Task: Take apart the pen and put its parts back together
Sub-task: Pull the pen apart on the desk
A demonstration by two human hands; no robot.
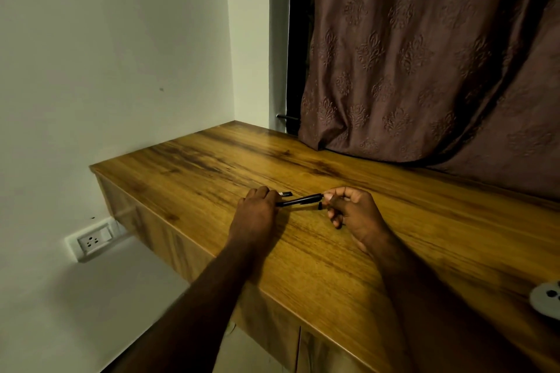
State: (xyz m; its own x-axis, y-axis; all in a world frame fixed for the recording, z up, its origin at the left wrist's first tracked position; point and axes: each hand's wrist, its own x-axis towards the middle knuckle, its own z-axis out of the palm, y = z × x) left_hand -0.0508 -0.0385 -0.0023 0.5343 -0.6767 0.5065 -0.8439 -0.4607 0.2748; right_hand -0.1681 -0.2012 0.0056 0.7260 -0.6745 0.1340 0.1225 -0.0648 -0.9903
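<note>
The pen lay lengthwise between both hands. The grip of the left hand was curled round one end; the right hand pinched the other.

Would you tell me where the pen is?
Head view, centre: the pen is held between the left hand and right hand, over the wooden desk.

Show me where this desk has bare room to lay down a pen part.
Bare wood lies at the far left corner of the desk, between the wall and the curtain, and on the right, between the right forearm and the white round object. The middle is crowded: the left hand and right hand hold the pen there, a small dark part beside them.
</note>
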